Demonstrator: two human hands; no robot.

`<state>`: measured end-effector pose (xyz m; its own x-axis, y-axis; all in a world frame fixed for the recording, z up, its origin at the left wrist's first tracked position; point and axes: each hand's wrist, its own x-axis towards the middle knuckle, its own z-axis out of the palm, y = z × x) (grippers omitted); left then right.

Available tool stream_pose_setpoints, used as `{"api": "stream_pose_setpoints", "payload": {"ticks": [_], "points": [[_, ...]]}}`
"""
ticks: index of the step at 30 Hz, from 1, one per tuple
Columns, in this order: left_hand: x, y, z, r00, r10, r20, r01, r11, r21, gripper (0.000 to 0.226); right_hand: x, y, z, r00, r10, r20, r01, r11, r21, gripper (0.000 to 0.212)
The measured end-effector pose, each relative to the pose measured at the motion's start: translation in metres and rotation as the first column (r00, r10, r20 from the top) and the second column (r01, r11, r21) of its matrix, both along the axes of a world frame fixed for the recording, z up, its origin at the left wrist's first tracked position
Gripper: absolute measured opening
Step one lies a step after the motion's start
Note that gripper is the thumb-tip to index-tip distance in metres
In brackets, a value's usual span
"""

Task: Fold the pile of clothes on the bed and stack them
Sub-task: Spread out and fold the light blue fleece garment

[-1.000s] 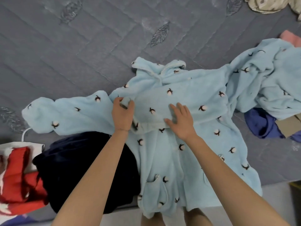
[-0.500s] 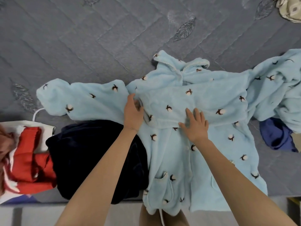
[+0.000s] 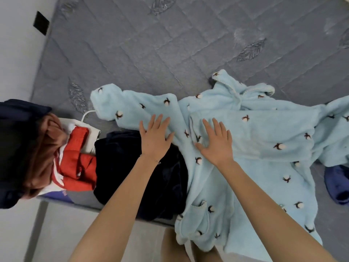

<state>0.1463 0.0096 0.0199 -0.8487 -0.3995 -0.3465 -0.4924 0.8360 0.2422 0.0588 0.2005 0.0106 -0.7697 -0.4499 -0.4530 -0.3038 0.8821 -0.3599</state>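
A light blue fleece robe with small cotton-flower prints lies spread on the grey quilted bed, its hem hanging over the front edge. Its left sleeve stretches out to the left. My left hand lies flat with fingers spread where that sleeve meets the body, partly over a dark navy garment. My right hand presses flat on the robe's chest, fingers straight. More blue fleece bunches at the right.
A red and white garment with a white cord lies left of the navy one. A dark blue cloth sits at the right edge. Dark and brown shapes fill the left foreground. The bed's front edge is near my legs.
The view has swung left. My left hand let go of the fabric fold it pinched and now lies flat and spread near the sleeve. My right hand stays flat on the robe.
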Motion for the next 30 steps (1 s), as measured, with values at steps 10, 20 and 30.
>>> {"api": "stream_pose_setpoints", "payload": {"ticks": [10,20,30], "points": [[0.033,-0.085,-0.02,0.987,0.162,0.004,-0.162,0.987,-0.008,0.058,0.007,-0.081,-0.012,0.98,0.171,-0.104,-0.176,0.983,-0.042,0.084],[0.039,-0.16,-0.048,0.855,0.515,-0.053,-0.493,0.841,0.222,0.066,0.023,-0.159,-0.034,0.983,0.177,-0.056,-0.18,0.982,-0.062,0.078],[0.028,-0.22,-0.068,0.464,0.884,0.059,-0.745,0.354,0.566,0.063,0.036,-0.194,-0.04,0.995,0.094,-0.04,-0.097,0.991,-0.095,0.077]]}}
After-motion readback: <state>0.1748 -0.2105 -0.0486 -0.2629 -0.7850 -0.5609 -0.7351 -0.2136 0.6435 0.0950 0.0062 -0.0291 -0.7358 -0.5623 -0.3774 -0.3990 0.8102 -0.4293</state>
